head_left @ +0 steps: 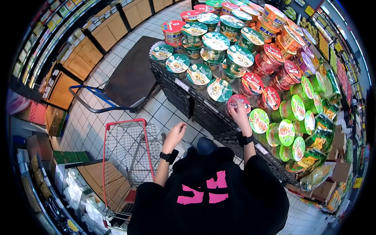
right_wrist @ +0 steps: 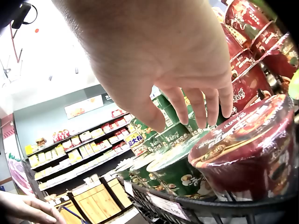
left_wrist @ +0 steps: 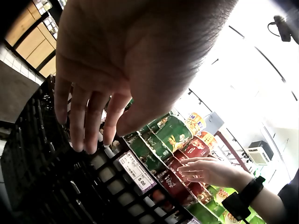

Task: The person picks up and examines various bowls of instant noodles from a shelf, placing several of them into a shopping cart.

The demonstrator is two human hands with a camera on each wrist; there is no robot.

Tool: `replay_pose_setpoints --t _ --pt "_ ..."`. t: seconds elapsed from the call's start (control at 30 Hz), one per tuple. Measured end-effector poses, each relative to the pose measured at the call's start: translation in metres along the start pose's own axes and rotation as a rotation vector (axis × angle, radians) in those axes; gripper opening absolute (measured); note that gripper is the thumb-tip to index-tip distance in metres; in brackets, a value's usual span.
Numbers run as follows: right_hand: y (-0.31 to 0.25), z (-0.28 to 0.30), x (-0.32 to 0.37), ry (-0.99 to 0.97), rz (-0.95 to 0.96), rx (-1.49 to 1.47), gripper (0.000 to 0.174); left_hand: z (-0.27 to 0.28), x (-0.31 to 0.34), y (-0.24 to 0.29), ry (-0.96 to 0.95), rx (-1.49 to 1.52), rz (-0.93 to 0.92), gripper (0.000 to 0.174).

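My right hand (head_left: 240,115) hovers over a red instant noodle tub (right_wrist: 252,149) at the front edge of the display, its fingers extended and loosely bent. In the right wrist view the fingertips hang just behind the tub's lid, with nothing gripped. Green noodle tubs (head_left: 219,90) stand beside it, and a light-green tub (head_left: 259,120) sits on its other side. My left hand (head_left: 175,136) hangs in front of the black crate wall (left_wrist: 60,186), holding nothing, with relaxed fingers. A price tag (left_wrist: 136,171) on the crate lies close to it in the left wrist view.
Stacked red, orange and purple tubs fill the rest of the display. A wire shopping cart (head_left: 129,147) with a red handle stands at the left. Beyond it is a dark flatbed trolley (head_left: 129,74) with a blue handle. Stocked shelves (head_left: 39,35) line the far left.
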State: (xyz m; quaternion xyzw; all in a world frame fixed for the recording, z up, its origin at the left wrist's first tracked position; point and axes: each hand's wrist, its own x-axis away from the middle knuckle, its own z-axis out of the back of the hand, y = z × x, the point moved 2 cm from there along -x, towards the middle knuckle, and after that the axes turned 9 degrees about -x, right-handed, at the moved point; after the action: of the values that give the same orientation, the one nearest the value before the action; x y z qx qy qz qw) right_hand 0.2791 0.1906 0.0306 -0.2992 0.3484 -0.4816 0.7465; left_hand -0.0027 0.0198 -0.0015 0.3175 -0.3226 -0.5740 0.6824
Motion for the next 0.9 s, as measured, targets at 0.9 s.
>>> replay_pose_setpoints --t 0.9 --pt "0.031 -0.019 -0.060 0.024 -0.071 0.058 0.047 0.002 -0.032 -0.025 0.029 0.149 -0.029 0.021"
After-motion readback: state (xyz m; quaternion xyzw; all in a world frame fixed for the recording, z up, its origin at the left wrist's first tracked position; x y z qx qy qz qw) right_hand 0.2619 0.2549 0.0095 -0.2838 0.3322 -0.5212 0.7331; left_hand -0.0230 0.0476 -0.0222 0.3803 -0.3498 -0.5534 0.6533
